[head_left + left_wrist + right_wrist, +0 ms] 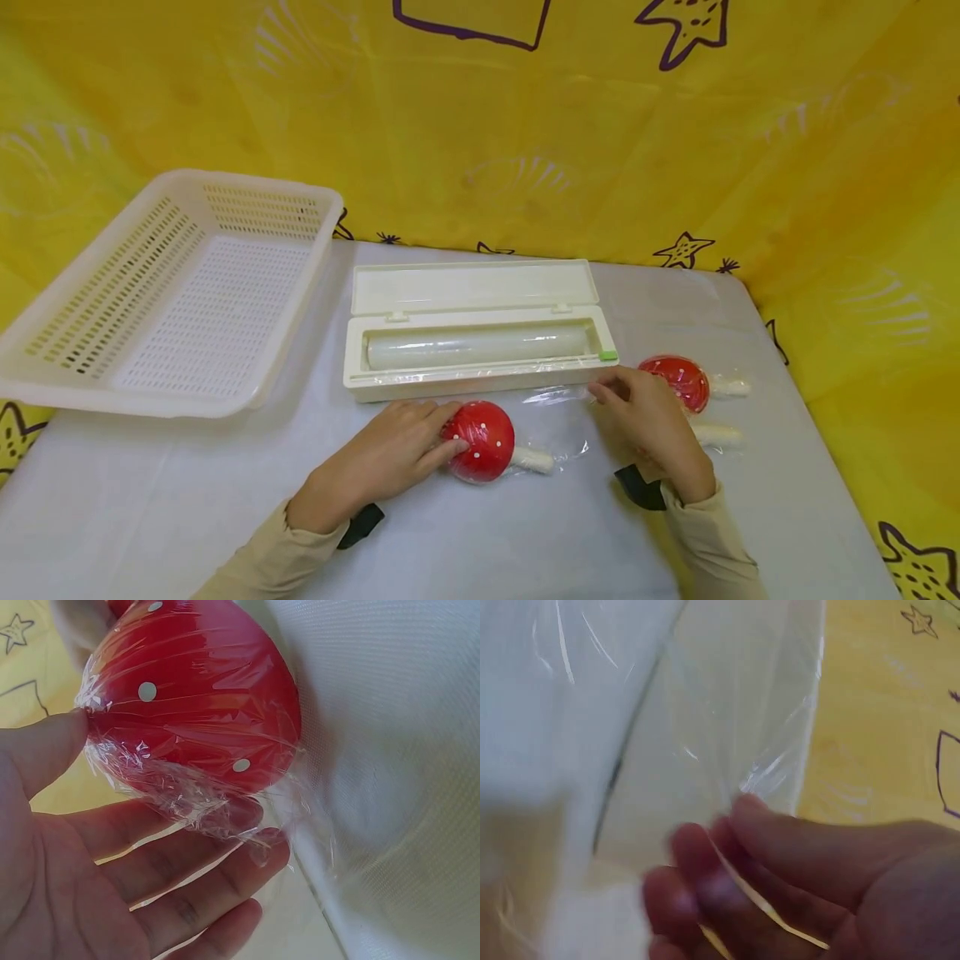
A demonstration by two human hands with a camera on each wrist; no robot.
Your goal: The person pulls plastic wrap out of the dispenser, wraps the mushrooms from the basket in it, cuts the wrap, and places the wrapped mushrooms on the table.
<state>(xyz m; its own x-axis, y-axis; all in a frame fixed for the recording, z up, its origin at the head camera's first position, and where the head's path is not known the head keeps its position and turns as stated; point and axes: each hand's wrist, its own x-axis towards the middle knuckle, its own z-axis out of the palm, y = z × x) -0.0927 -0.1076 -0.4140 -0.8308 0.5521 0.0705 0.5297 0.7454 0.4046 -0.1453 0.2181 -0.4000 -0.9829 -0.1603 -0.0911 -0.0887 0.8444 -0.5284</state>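
Observation:
My left hand (397, 446) grips the red cap of a toy mushroom (486, 440), thumb on one side and fingers on the other. White dots mark the cap, and clear cling film (191, 799) lies wrinkled over it in the left wrist view. The white stem (532, 459) points right. Near the right end of a cling film dispenser box (465, 383), my right hand (651, 417) pinches the edge of a clear film sheet (742, 742) between thumb and fingertips. Inside the box, whose lid stands open, lies the film roll (480, 346). A green slider (607, 356) sits at its right end.
Another red toy mushroom (682, 382), in film, lies right of my right hand. Below it a white stem (716, 433) shows, its cap hidden by the hand. A white plastic basket (300, 333) stands at the left. Yellow patterned cloth (480, 125) hangs behind the table.

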